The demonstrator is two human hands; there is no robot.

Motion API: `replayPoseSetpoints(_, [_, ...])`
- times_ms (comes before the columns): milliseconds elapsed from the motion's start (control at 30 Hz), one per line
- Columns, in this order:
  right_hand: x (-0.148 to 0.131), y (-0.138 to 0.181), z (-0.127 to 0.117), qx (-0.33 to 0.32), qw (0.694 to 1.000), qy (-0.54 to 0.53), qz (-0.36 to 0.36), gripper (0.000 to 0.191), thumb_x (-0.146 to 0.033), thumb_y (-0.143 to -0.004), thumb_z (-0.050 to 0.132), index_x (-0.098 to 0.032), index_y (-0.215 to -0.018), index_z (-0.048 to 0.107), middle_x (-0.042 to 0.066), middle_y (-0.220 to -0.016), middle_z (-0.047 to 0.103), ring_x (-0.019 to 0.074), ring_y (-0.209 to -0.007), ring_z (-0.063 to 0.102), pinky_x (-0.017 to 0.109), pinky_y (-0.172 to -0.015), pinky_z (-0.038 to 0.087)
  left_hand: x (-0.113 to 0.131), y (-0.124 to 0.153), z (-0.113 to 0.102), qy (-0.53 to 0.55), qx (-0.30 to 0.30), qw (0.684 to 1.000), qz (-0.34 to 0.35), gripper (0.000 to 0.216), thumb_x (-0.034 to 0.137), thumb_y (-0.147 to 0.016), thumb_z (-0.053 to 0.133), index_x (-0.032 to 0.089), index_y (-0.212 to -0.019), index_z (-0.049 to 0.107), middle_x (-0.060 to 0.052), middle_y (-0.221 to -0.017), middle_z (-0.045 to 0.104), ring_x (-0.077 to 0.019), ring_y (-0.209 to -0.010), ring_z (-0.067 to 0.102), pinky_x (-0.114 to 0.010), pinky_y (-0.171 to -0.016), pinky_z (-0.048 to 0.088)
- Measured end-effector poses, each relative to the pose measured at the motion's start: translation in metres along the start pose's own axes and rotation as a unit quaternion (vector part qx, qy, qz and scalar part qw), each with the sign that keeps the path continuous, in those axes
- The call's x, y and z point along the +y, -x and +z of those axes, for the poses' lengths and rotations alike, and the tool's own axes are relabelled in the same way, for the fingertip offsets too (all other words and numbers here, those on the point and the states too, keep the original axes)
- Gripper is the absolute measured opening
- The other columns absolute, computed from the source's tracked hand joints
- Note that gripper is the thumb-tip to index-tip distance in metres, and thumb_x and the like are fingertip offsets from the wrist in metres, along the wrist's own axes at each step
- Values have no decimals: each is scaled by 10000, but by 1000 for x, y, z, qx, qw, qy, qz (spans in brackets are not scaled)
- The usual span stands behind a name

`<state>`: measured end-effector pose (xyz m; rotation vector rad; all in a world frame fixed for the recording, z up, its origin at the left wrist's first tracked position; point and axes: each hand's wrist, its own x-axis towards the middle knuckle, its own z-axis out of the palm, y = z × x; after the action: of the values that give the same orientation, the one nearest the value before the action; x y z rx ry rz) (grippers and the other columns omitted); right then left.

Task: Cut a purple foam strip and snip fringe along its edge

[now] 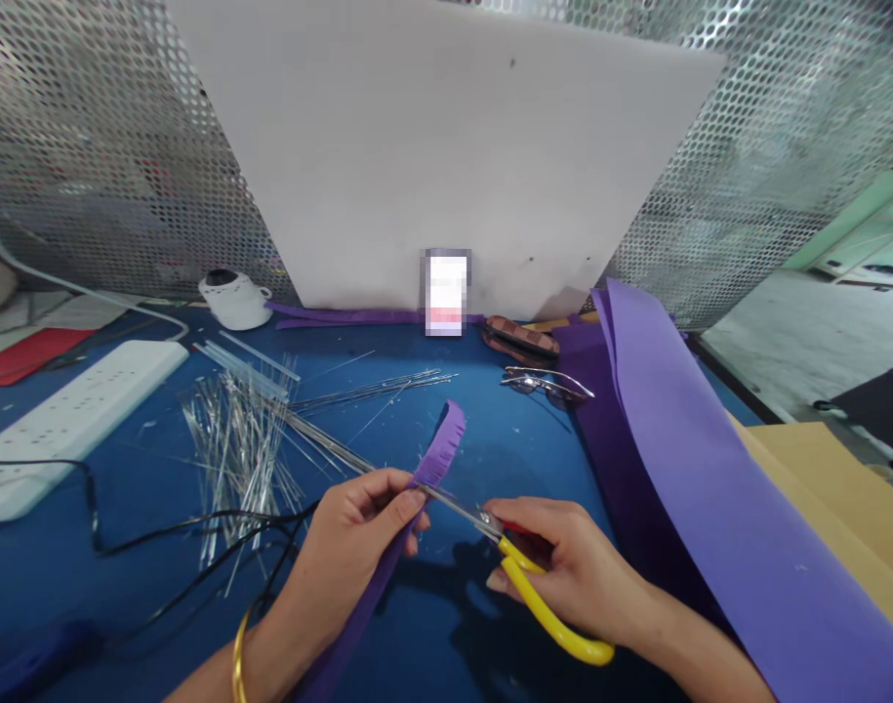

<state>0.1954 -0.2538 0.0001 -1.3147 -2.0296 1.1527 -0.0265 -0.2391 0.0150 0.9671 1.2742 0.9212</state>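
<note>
A blue tabletop [519, 451] before a white board [446, 146]. At the frame's centre, a fringed purple strip [441, 453] is pinched in the left hand [362, 522]; the right hand [567, 557] grips yellow-handled scissors [488, 524], blades at the strip. Metal wires [245, 459] lie centre-left; purple sheets [680, 439], lower right.

The scissor handles [548, 617] are popping bright yellow, the strip [442, 453] and folded sheet [687, 459] are going purple, the tabletop [501, 444] is running deep blue, and the pouch [519, 341] is rocking checks (brown-pinkish, probably; it's showing up tiny).
</note>
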Motion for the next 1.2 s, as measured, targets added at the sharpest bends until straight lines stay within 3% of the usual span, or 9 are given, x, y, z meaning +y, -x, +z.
replayPoseSetpoints(500, [-2, -2, -2, -9, 1000, -24, -3, 156, -240, -748, 778, -181, -815, 650, -59, -660, 454, 115, -625, 381, 224, -565, 282, -5, 0, -4, -4, -15, 1000, 7, 231, 398, -791, 681, 174, -736, 696, 21, -620, 654, -90, -511, 533, -200, -525, 382])
replayPoseSetpoints(667, [-1, -1, -1, -46, 990, -129, 29, 174, -229, -749, 749, -164, -722, 590, -65, -644, 362, 104, -613, 298, 232, -540, 243, -6, -1, -7, 19, -34, 999, -13, 221, 385, -791, 695, 178, -714, 684, 26, -611, 644, -90, -520, 534, -197, -534, 388])
replayPoseSetpoints(900, [6, -4, -2, -110, 958, -262, 47, 189, -287, -753, 709, -135, -788, 601, -57, -672, 346, 91, -608, 254, 224, -521, 228, -5, -2, -3, 31, -44, 998, -8, 247, 405, -786, 702, 180, -691, 666, 35, -599, 639, -80, -501, 530, -186, -517, 383])
replayPoseSetpoints(1033, [5, -5, -1, -95, 964, -244, 41, 193, -266, -757, 713, -138, -710, 577, -58, -665, 342, 90, -611, 259, 224, -523, 227, -6, -2, -3, 35, -35, 999, -7, 222, 385, -751, 737, 172, -718, 685, 35, -594, 641, -76, -492, 524, -187, -515, 380])
replayPoseSetpoints(1200, [2, -4, 1, -63, 976, -204, 54, 142, -203, -720, 740, -154, -745, 610, -69, -632, 346, 97, -599, 279, 224, -518, 237, -5, -1, -3, 26, -14, 1000, -6, 213, 369, -733, 746, 163, -723, 693, 30, -593, 642, -74, -488, 517, -187, -515, 377])
